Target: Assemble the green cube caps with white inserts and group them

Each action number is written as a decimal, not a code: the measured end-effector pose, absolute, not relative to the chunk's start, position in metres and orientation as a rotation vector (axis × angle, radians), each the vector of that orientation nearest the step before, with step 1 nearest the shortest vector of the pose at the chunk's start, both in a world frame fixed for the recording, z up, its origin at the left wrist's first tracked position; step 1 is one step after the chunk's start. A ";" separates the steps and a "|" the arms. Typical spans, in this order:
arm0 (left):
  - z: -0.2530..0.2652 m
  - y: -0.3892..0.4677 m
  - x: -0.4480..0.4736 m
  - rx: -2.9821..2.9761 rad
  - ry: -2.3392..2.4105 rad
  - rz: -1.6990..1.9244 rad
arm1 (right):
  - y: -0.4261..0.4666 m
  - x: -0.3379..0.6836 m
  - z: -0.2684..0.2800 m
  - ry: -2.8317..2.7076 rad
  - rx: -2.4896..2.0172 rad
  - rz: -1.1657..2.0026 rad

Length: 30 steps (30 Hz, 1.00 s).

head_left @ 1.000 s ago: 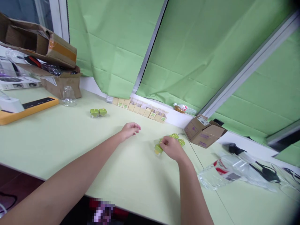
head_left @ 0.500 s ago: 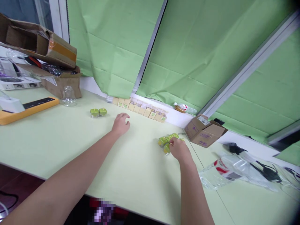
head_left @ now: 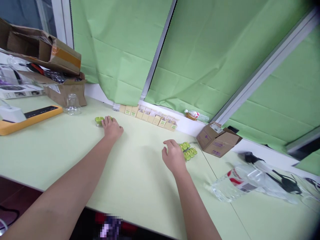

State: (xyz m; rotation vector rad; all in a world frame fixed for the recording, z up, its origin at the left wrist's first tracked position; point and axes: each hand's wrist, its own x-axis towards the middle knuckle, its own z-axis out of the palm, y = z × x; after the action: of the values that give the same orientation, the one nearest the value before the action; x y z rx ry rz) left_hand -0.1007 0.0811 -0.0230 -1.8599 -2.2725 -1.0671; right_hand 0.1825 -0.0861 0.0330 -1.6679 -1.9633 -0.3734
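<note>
Pale green counter [head_left: 140, 173]: left hand [head_left: 112, 127] closes loosely over small green candles [head_left: 99, 120], right hand [head_left: 173, 156] spread, empty; candles probably light, brittle; grip their sides.

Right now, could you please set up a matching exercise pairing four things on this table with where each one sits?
Things:
1. pair of green candles
2. cluster of green candles
3. glass bell jar
4. small cardboard box

Places:
A. just right of the right hand
B. at the left hand
C. beside the orange tray
D. right of the cluster, near the wall

Pairs: 1-B, 2-A, 3-C, 4-D
</note>
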 end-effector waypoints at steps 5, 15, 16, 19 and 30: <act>-0.016 0.077 -0.086 -2.090 -2.103 -1.265 | -0.084 0.170 0.025 -1.985 -1.532 -0.196; -0.006 0.007 0.007 -3.389 -1.305 -1.756 | -0.070 0.161 -0.004 -1.750 -1.530 0.220; -0.006 0.003 0.010 -3.448 -1.303 -1.754 | -0.070 0.160 -0.004 -1.749 -1.522 0.268; -0.004 0.001 0.012 -3.536 -1.335 -1.850 | -0.069 0.159 -0.003 -1.736 -1.482 0.439; -0.010 0.013 -0.002 -4.008 -1.093 -1.610 | -0.063 0.164 -0.007 -1.574 -1.409 0.568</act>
State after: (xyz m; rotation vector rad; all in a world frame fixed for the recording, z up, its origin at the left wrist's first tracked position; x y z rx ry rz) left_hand -0.0020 0.0127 -0.0097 -4.0079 -1.0925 -1.6101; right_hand 0.1644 -0.0628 -0.0071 -1.4090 -1.5741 0.5680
